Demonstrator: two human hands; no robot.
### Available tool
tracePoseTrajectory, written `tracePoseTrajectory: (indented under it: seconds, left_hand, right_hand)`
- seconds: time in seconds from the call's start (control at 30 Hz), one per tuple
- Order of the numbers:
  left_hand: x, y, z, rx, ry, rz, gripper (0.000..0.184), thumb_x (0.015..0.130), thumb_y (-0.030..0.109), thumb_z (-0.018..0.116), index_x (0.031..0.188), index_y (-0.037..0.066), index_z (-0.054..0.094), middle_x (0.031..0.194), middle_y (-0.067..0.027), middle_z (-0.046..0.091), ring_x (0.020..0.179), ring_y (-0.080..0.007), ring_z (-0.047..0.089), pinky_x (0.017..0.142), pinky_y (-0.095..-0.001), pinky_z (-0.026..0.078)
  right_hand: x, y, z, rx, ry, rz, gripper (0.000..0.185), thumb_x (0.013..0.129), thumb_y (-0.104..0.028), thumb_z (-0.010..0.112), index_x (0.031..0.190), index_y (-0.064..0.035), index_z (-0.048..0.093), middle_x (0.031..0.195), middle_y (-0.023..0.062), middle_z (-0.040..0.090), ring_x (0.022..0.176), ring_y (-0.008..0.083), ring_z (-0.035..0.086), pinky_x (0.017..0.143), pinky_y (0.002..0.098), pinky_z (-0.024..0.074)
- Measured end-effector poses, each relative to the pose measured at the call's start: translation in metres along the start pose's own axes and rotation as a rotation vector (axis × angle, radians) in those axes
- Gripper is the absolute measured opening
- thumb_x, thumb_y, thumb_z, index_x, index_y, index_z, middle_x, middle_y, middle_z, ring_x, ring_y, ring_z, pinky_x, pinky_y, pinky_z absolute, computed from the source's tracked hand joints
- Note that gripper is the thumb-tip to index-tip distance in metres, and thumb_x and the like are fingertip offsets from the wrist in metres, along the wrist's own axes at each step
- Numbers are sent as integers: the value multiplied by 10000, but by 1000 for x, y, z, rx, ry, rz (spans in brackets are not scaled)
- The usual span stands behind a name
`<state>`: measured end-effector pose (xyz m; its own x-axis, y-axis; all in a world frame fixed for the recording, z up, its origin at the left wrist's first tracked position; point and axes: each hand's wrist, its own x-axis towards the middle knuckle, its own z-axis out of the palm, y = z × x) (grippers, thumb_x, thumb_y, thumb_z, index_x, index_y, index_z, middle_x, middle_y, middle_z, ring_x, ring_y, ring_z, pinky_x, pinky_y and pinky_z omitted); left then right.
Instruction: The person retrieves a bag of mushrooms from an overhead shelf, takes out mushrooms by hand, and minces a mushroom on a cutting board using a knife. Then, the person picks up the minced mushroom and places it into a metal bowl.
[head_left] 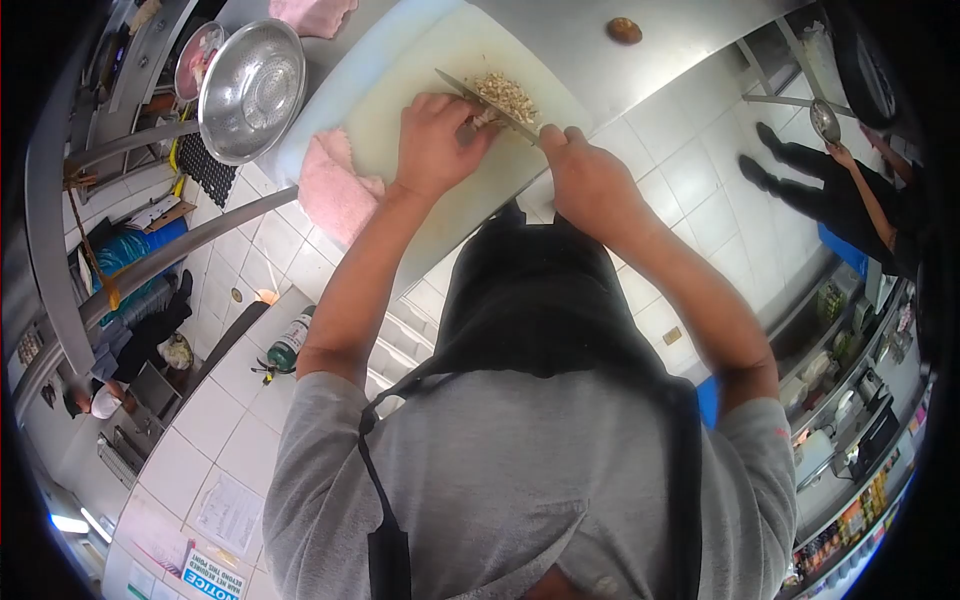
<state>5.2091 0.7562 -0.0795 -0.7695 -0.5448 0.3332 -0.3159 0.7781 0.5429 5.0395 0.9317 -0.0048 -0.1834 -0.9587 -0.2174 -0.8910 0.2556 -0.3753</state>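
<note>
A knife lies across the pale cutting board, its handle in my right hand, whose fingers are wrapped round it. On the blade's far side is a heap of small chopped pieces. My left hand is closed beside the blade, its curled fingertips on a small brownish piece of food. A pink cloth lies on the board's left edge, near my left wrist.
A metal colander stands left of the board, near another pink cloth. One round brown item sits on the steel counter. A person at the right holds a metal ladle; another person is far left.
</note>
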Motion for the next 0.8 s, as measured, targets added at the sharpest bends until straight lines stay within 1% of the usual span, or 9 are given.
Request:
tracePoseTrajectory:
  seconds: [0.13, 0.27, 0.33, 0.53, 0.67, 0.73, 0.8]
  left_hand:
    - [-2, 6, 4, 79, 43, 1, 236, 782, 163, 900, 987, 141, 785, 918, -9, 703, 936, -268, 660, 821, -420, 517]
    - [-6, -1, 8, 61, 57, -19, 227, 780, 175, 903, 971, 137, 787, 907, -13, 698, 939, -276, 661, 824, -427, 513]
    - [-5, -1, 6, 82, 11, -11, 213, 781, 175, 899, 955, 129, 786, 910, -29, 709, 929, -292, 664, 817, -436, 519]
    - [-2, 4, 1, 44, -6, -26, 167, 800, 155, 875, 931, 109, 782, 910, -62, 733, 896, -321, 669, 813, -448, 535]
    - [-6, -2, 6, 35, -7, -62, 140, 812, 136, 860, 922, 106, 780, 912, -63, 733, 899, -323, 669, 821, -447, 538]
    - [-8, -5, 13, 37, 74, -31, 120, 783, 131, 857, 878, 134, 784, 850, -32, 694, 891, -299, 662, 778, -461, 509]
    - [-7, -5, 8, 36, 72, -28, 129, 783, 128, 861, 885, 132, 782, 838, -33, 691, 878, -303, 661, 774, -465, 511]
  right_hand:
    - [1, -4, -11, -13, 5, -33, 174, 931, 16, 572, 1101, 15, 536, 954, 237, 675, 781, 398, 760, 671, 470, 634]
    - [-9, -10, -13, 0, 22, -24, 171, 933, 14, 574, 1100, 14, 535, 950, 238, 675, 779, 397, 761, 665, 467, 634]
    - [-9, -4, 1, -12, 4, -14, 166, 938, 7, 578, 1098, 14, 536, 950, 239, 674, 777, 399, 761, 663, 467, 635]
    - [2, -4, -1, -31, 1, -26, 162, 942, 3, 580, 1098, 12, 536, 961, 240, 675, 781, 399, 763, 663, 460, 638]
    - [-3, -9, -15, -6, -15, -33, 160, 947, 2, 574, 1101, 14, 533, 972, 238, 676, 790, 401, 765, 672, 468, 639]
    - [-11, -13, -18, 3, 0, -23, 162, 950, 2, 566, 1108, 17, 534, 982, 239, 676, 794, 407, 763, 675, 482, 637]
    - [-9, -9, -3, 14, -10, -15, 162, 951, 3, 562, 1110, 18, 534, 983, 242, 676, 796, 409, 762, 675, 486, 635]
